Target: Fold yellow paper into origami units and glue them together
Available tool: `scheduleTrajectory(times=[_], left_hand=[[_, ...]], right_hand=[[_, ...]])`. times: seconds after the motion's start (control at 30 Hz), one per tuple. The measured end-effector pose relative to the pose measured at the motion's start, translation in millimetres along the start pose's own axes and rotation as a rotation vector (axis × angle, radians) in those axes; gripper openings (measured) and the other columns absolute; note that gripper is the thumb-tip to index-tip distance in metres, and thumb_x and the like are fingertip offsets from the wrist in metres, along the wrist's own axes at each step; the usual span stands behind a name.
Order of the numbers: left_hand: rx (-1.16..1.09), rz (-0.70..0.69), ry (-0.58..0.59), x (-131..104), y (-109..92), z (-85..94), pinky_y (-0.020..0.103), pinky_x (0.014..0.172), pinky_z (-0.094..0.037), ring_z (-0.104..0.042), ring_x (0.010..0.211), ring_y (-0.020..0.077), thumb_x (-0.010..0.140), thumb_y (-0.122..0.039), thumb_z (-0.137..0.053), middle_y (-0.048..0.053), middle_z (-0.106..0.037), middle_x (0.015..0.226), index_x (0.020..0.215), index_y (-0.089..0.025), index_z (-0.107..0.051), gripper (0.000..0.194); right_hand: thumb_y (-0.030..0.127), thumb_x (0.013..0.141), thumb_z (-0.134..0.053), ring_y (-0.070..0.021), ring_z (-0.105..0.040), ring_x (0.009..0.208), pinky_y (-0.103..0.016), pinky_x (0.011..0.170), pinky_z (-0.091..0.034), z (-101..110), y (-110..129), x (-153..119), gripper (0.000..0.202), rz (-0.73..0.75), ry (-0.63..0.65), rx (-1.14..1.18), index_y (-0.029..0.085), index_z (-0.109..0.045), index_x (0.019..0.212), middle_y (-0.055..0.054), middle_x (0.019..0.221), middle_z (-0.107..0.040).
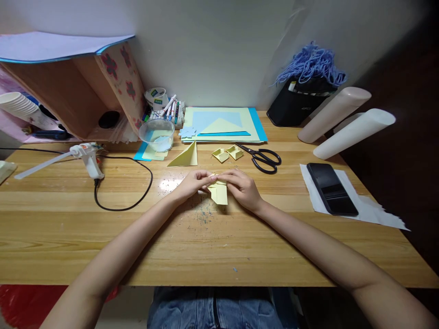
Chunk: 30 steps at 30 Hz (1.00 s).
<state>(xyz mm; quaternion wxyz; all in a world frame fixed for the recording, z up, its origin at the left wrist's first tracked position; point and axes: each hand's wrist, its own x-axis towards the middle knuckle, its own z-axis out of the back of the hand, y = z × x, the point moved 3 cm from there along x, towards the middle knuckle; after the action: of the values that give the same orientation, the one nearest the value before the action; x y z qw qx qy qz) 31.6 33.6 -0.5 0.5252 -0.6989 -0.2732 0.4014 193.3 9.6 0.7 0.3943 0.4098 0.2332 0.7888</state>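
Between my two hands is a piece of pale yellow folded paper (219,194), its lower flap hanging towards me. My left hand (196,183) pinches its upper left edge, thumb on top. My right hand (244,187) grips the upper right part, fingers bent over the fold. The fingertips of both hands nearly meet and hide the top of the paper. Just beyond my hands lie two small folded yellow paper pieces (227,154). A larger folded yellow triangle (185,156) stands to their left, and black-handled scissors (264,158) lie to their right.
A glue gun (88,160) with a looping black cord rests at left. Coloured paper sheets (255,123), a clear plastic bowl (157,133) and markers (168,109) are at the back. A phone (332,188) lies on white paper at right, near two white bottles (355,132).
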Motion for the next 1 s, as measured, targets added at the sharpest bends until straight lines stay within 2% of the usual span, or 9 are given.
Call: scheduleTrajectory(times=[0.17,0.27,0.37,0.5,0.63,1.0], left_hand=[[0.05,-0.027,-0.024,-1,-1,-0.7,0.018,0.052,-0.036,-0.045,0.054,0.0055,0.07,-0.042,-0.062,-0.002,-0.049,0.062,0.069,-0.012,-0.055,0.031],[0.08,-0.017,-0.068,1,4,-1.2,0.019,0.052,-0.037,-0.049,0.056,0.0073,0.072,-0.042,-0.06,0.0,-0.053,0.065,0.078,-0.011,-0.058,0.032],[0.125,-0.05,-0.104,3,8,-2.0,0.021,0.055,-0.04,-0.052,0.059,0.0094,0.072,-0.043,-0.059,0.003,-0.057,0.069,0.08,-0.01,-0.058,0.034],[0.179,-0.089,-0.118,5,11,-3.4,0.022,0.056,-0.041,-0.051,0.06,0.0102,0.073,-0.043,-0.058,0.003,-0.057,0.068,0.078,-0.01,-0.058,0.034],[0.214,-0.11,-0.133,6,13,-3.8,0.02,0.051,-0.039,-0.048,0.055,0.0089,0.072,-0.044,-0.058,0.001,-0.053,0.062,0.071,-0.011,-0.055,0.034],[0.25,-0.127,-0.177,4,12,-4.2,0.017,0.043,-0.03,-0.038,0.048,0.0064,0.069,-0.047,-0.058,-0.004,-0.042,0.054,0.065,-0.012,-0.051,0.036]], right_hand=[[0.009,0.083,-0.038,-0.0171,-0.055,0.095,-0.033,0.083,-0.043,1,3,2,0.034,-0.033,0.015,0.04,0.026,-0.06,0.105,-0.003,0.1,-0.062],[0.018,0.086,-0.04,-0.0165,-0.056,0.089,-0.03,0.075,-0.045,2,2,2,0.025,-0.123,0.007,0.086,0.022,-0.057,0.105,-0.004,0.099,-0.061],[0.03,0.084,-0.048,-0.0139,-0.055,0.072,-0.025,0.061,-0.044,0,-3,1,0.02,-0.269,0.016,0.145,0.019,-0.055,0.1,-0.004,0.088,-0.06],[0.039,0.081,-0.052,-0.0114,-0.049,0.061,-0.024,0.056,-0.039,-3,-11,1,0.021,-0.388,0.017,0.209,0.018,-0.054,0.08,0.001,0.068,-0.054],[0.041,0.078,-0.054,-0.0107,-0.045,0.058,-0.024,0.055,-0.037,-5,-17,3,0.025,-0.415,0.014,0.28,0.018,-0.051,0.07,0.002,0.063,-0.05],[0.039,0.074,-0.059,-0.0108,-0.045,0.059,-0.024,0.056,-0.037,-7,-21,2,0.024,-0.466,0.029,0.335,0.017,-0.053,0.068,0.001,0.063,-0.051]])
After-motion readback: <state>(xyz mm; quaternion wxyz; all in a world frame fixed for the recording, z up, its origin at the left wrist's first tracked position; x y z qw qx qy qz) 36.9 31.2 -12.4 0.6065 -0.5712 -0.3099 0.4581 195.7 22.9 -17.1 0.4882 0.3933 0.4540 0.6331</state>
